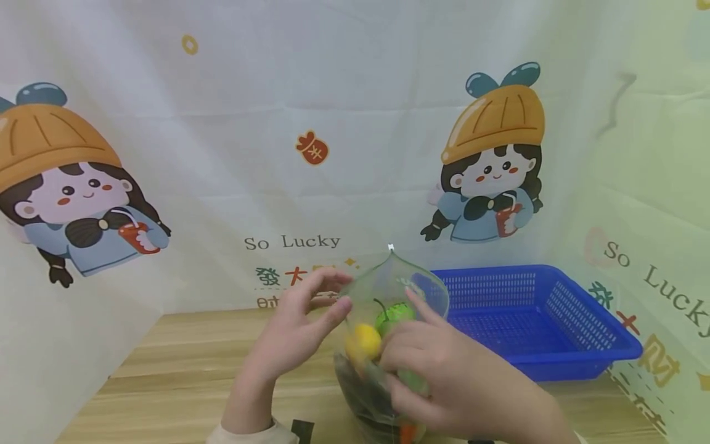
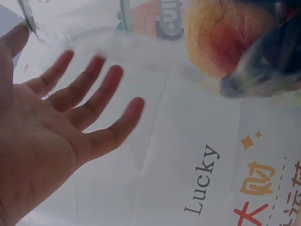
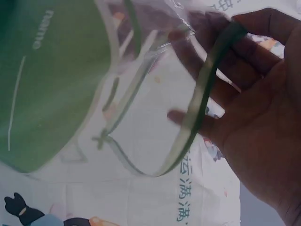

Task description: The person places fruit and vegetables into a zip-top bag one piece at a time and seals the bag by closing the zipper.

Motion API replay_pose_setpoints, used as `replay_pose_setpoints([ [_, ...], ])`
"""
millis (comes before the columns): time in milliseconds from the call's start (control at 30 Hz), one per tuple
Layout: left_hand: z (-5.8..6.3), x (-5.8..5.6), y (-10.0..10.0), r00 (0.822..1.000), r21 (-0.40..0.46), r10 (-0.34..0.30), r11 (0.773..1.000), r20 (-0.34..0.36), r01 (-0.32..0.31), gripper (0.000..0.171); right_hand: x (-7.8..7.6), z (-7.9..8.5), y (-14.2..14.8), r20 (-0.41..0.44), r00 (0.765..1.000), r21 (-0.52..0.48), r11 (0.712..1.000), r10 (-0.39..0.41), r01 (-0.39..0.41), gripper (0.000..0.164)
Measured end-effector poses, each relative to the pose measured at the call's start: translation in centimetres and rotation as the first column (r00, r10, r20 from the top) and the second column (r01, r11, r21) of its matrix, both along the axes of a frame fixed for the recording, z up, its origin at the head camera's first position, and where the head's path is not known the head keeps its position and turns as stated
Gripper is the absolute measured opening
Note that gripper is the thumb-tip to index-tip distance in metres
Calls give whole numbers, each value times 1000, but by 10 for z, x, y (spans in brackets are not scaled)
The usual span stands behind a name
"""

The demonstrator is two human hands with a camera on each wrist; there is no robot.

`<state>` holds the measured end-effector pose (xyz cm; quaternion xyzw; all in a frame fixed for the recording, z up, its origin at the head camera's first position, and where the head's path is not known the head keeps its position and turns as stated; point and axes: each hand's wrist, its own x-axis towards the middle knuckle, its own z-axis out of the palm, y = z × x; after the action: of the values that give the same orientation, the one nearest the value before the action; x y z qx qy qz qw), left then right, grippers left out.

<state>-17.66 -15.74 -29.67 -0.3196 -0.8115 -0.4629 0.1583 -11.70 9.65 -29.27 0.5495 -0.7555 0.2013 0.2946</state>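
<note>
A clear plastic bag (image 1: 388,271) with a thin green rim stands upright at the table's front. Inside it show a yellow round fruit (image 1: 363,341), a bright green piece with a dark stem (image 1: 395,313), a dark long piece (image 1: 357,385) and a bit of orange. The left wrist view also shows a peach (image 2: 221,37) through the plastic. My left hand (image 1: 296,333) is beside the bag's left rim, fingers spread and slightly bent, gripping nothing. In front of the bag, my right hand (image 1: 438,364) pinches the green-edged rim (image 3: 202,94) between thumb and fingers.
Behind the bag to the right is a blue plastic basket (image 1: 577,357) with slotted walls. The wooden table (image 1: 222,345) is backed by a printed white cloth (image 1: 366,203). A small black square (image 1: 302,430) lies near my left sleeve.
</note>
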Motion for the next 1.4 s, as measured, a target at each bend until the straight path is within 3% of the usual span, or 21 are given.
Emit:
replay_pose_setpoints([
  [100, -1, 0, -4, 991, -20, -53, 998, 123, 56, 33, 0, -3, 1, 59, 989, 119, 983, 136, -142, 12],
  [167, -2, 1, -4, 981, -31, -61, 997, 184, 68, 34, -3, -9, 2, 74, 972, 228, 945, 222, -233, 8],
  [233, -1, 2, -3, 977, -39, -71, 996, 200, 81, 36, -6, -16, 2, 75, 954, 329, 896, 292, -300, 9],
  [300, 0, 4, 0, 979, -70, -86, 992, 185, 100, 40, -8, -22, 3, 70, 935, 407, 846, 348, -345, 13],
  [500, 7, 20, 10, 970, -175, -223, 956, 93, 236, 62, -9, -28, 12, 271, 895, 516, 732, 354, -445, 23],
  [600, 7, 21, 16, 976, -180, -219, 960, -4, 214, 61, -9, -24, 20, 275, 893, 562, 694, 357, -450, 29],
  [667, 7, 19, 18, 982, -158, -176, 974, -69, 164, 51, -7, -19, 27, 298, 885, 541, 700, 359, -466, 27],
  [733, 6, 17, 16, 986, -114, -126, 987, -114, 113, 36, -3, -12, 34, 311, 859, 470, 720, 406, -510, 23],
  [867, 8, 15, 4, 990, -41, 40, 998, -137, -46, 15, 10, 8, 54, 344, 822, 258, 796, 454, -548, 10],
  [900, 9, 14, 1, 988, -22, 85, 996, -130, -88, 13, 11, 12, 60, 318, 831, 216, 819, 456, -532, 11],
  [1000, 12, 11, -9, 974, 23, 202, 979, -99, -201, 11, 14, 21, 80, 278, 905, 103, 927, 321, -360, 22],
  [1033, 12, 10, -11, 967, 37, 238, 971, -89, -235, 10, 14, 23, 85, 262, 936, 70, 963, 235, -261, 27],
  [1100, 13, 7, -17, 956, 68, 289, 956, -57, -285, 9, 9, 25, 94, 193, 979, 23, 997, 62, -68, 37],
  [1167, 13, 5, -21, 944, 89, 329, 942, -28, -325, 7, 1, 25, 100, 149, 982, -27, 992, -115, 120, 43],
  [1233, 13, 4, -25, 930, 102, 367, 925, 7, -366, 7, -11, 23, 102, 136, 960, -73, 963, -247, 258, 40],
  [1400, 16, 5, -30, 900, 122, 429, 892, 71, -435, 7, -40, 16, 92, 109, 912, -250, 878, -394, 409, 19],
])
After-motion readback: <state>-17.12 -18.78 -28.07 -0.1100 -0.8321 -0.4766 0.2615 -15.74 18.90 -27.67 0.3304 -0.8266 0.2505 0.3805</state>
